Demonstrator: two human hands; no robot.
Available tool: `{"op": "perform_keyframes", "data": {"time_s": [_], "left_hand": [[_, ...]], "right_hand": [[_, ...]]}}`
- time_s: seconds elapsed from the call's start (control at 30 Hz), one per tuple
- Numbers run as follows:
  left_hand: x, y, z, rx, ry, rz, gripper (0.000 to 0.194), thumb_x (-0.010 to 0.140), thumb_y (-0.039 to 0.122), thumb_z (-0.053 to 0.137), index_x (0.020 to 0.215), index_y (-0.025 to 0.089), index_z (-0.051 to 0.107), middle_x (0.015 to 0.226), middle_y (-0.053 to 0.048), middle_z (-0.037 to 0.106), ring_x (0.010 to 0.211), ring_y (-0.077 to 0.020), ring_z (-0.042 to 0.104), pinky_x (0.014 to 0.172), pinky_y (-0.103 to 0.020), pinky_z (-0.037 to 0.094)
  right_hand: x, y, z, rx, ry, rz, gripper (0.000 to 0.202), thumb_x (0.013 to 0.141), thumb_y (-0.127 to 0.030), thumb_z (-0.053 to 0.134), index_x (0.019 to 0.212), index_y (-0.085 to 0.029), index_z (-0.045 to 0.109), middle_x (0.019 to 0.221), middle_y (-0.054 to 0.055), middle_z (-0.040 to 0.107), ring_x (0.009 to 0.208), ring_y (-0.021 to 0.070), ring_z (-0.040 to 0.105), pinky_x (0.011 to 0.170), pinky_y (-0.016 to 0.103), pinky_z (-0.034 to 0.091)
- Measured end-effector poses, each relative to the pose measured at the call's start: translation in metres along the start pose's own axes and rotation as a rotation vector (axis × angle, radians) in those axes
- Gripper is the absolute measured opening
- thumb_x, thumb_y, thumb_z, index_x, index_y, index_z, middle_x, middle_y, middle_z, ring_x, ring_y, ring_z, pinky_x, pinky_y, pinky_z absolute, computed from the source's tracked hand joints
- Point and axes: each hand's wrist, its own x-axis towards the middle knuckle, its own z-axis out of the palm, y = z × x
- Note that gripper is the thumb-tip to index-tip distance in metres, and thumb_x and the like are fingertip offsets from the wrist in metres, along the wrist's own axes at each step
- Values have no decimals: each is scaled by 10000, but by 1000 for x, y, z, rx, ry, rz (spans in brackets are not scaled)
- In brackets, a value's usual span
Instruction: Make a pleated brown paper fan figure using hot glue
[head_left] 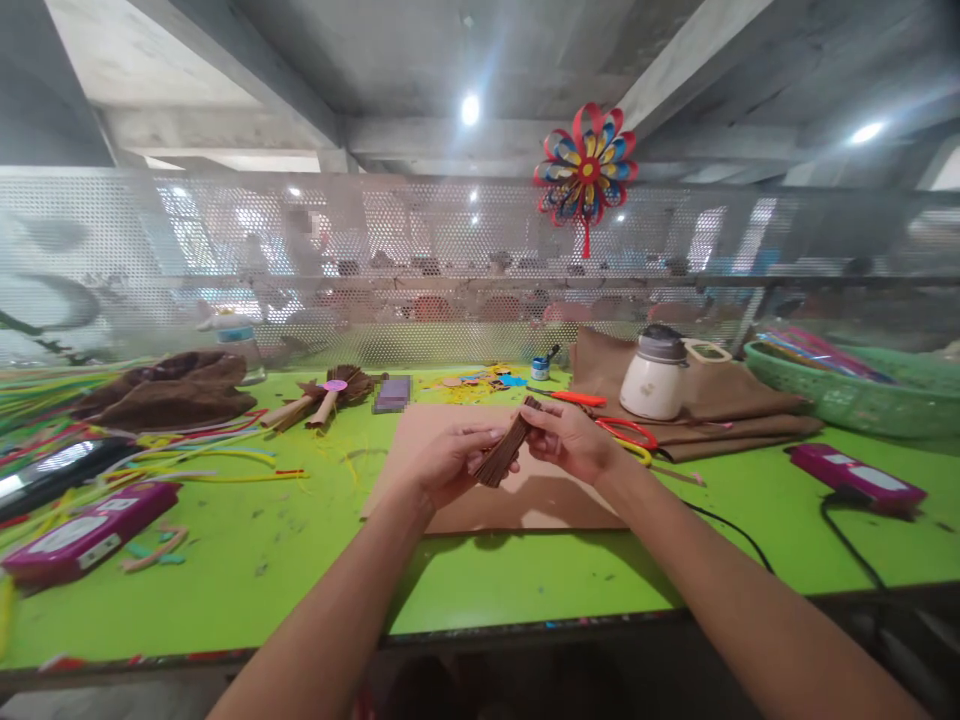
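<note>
Between my hands is a pleated strip of dark brown material (504, 452), folded like a closed fan and tilted, its upper end to the right. My left hand (456, 462) grips its lower left side, thumb on top. My right hand (574, 436) pinches the upper end. Whether the strip is paper or cloth I cannot tell. Beneath both hands lies a tan cardboard sheet (450, 512) on the green table (300, 580). Just beyond my right hand are orange-handled scissors (626, 432) and a red-orange tool (577, 398), partly overlapped by other things.
Folded brown cloth (735, 395), a white jug (651, 378) and a green basket (840, 395) stand at right. Purple power boxes (859, 478) lie at both sides, with a black cable. Brown rolled pieces (322, 405), a small blue jar (540, 368) and colourful strips (247, 460) lie around.
</note>
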Motion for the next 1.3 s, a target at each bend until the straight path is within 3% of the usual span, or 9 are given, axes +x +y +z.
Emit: {"op": "perform_keyframes", "data": {"time_s": [0.23, 0.5, 0.6, 0.73, 0.8, 0.9, 1.03, 1.17, 1.3], "left_hand": [[2, -4, 7, 45, -7, 17, 405, 816, 403, 560, 1031, 68, 629, 895, -182, 666, 723, -210, 638, 712, -357, 467], [4, -8, 4, 209, 2, 115, 376, 819, 431, 543, 959, 97, 645, 727, -84, 607, 630, -140, 554, 613, -272, 418], [3, -5, 3, 200, 4, 124, 353, 808, 404, 567, 968, 100, 647, 738, -78, 593, 623, -129, 532, 586, -255, 395], [1, -1, 3, 208, 5, 94, 346, 796, 383, 587, 948, 80, 658, 683, -69, 582, 578, -110, 499, 536, -235, 356], [1, -1, 2, 232, 2, 74, 360, 788, 392, 595, 947, 76, 660, 632, -59, 569, 552, -104, 484, 515, -230, 336], [1, -3, 1, 262, -2, 73, 374, 777, 413, 607, 962, 92, 655, 618, -53, 569, 544, -103, 483, 497, -223, 313], [2, -5, -2, 280, -3, 55, 356, 776, 435, 598, 887, 101, 654, 599, -45, 562, 511, -93, 459, 478, -221, 288], [3, -5, -4, 296, -35, 18, 328, 798, 405, 575, 867, 93, 648, 616, -48, 565, 519, -95, 459, 495, -229, 303], [3, -6, -5, 275, -46, 23, 339, 793, 413, 578, 838, 85, 652, 625, -61, 580, 526, -104, 477, 505, -236, 319]], "right_hand": [[3, 8, -4, -90, 128, -86, 330, 621, -384, 746, 676, -157, 513, 478, -80, 408, 387, 29, 308, 380, 185, 200], [3, 12, 0, -121, 181, -127, 333, 629, -412, 731, 695, -153, 531, 506, -73, 420, 404, 36, 332, 364, 181, 232], [-2, 3, -4, -157, 134, -155, 338, 654, -391, 716, 864, -166, 577, 617, -42, 513, 445, 52, 407, 395, 199, 324], [-14, -16, -19, -380, -94, -158, 623, 639, -259, 737, 1210, -226, 490, 820, 11, 610, 590, 103, 542, 523, 250, 457], [-17, -22, -26, -484, -161, -141, 681, 645, -244, 728, 1269, -242, 455, 959, 50, 617, 682, 129, 579, 563, 264, 487], [-18, -23, -31, -631, -155, -151, 734, 646, -241, 722, 1314, -260, 418, 1070, 75, 597, 820, 165, 595, 633, 282, 516], [-14, -16, -32, -791, -127, -176, 704, 647, -253, 724, 1295, -269, 449, 996, 62, 624, 844, 182, 600, 681, 314, 527], [-10, -11, -33, -790, -83, -242, 543, 662, -273, 711, 1180, -250, 553, 1006, 67, 629, 767, 167, 613, 616, 302, 528], [-9, -9, -34, -763, -55, -254, 361, 658, -301, 708, 996, -194, 638, 867, 52, 653, 649, 144, 610, 547, 279, 512]]}}
